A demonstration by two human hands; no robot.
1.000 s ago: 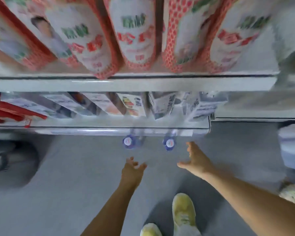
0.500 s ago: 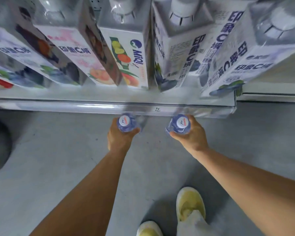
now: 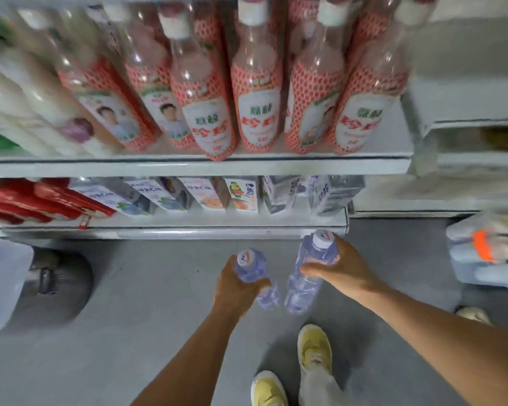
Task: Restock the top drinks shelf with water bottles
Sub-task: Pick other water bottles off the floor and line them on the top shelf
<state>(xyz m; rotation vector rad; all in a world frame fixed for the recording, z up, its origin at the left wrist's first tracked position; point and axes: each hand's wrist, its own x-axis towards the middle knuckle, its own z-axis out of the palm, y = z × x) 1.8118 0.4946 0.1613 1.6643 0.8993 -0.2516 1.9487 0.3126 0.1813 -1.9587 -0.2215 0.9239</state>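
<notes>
Head view shows the left hand (image 3: 232,285) gripping one clear plastic water bottle (image 3: 251,266) and the right hand (image 3: 339,266) gripping another clear plastic water bottle (image 3: 311,271). Both bottles' bases blur; fingers partly hide them.

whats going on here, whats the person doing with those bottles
A person stands at a shop shelf with a small clear plastic water bottle in each hand. The left hand grips the white-capped bottle on the left, the right hand the taller-looking bottle. Both are held above the grey floor, below the shelf of juice cartons and the shelf of red-patterned bottles. Neither is shelved yet.
</notes>
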